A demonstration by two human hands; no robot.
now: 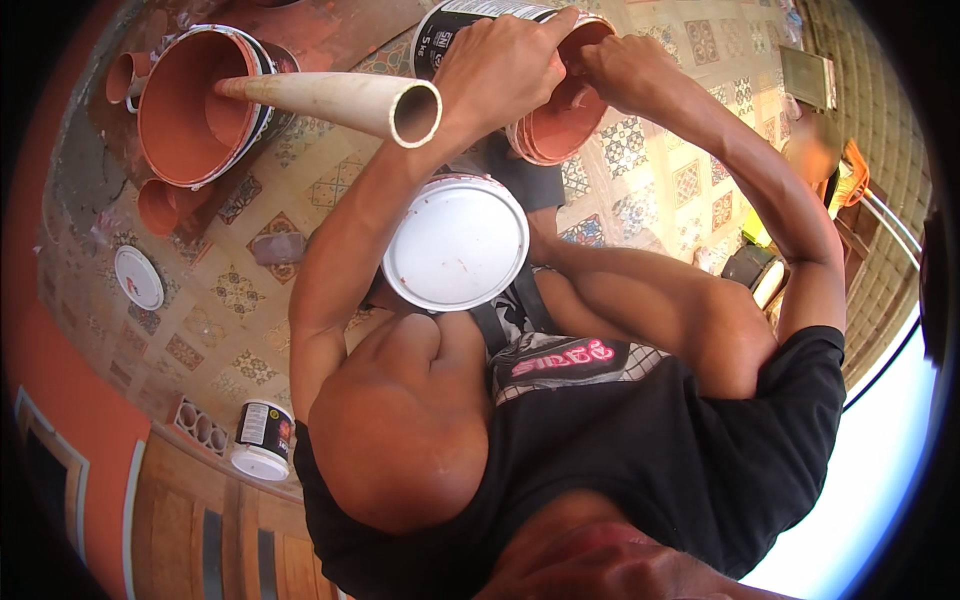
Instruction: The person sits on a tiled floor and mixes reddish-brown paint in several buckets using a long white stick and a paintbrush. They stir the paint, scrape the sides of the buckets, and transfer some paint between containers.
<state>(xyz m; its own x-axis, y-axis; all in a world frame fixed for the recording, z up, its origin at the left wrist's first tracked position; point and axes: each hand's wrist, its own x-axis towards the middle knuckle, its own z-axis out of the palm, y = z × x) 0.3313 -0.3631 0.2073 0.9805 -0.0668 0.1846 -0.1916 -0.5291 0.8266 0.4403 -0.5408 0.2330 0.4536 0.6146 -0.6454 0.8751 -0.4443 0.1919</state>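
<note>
A white paint bucket (478, 14) with a dark label lies tipped in front of me, its mouth and inner wall coated in orange-red paint. My left hand (508, 68) is closed round its near side, close to the rim. At the far right of the mouth my right hand (630, 74) has its fingers curled in at the rim; what they pinch is hidden. Between my legs stands a second bucket with a white lid (456, 245). A thick white pipe (335, 102) passes over my left forearm from a large paint-coated bucket (200, 105).
A loose white lid (139, 278) and a greyish block (278, 248) rest on the patterned tile floor at left. A small labelled bucket (263, 440) stands near wooden doors (185, 510). Small reddish pots (158, 205) sit beside the large bucket.
</note>
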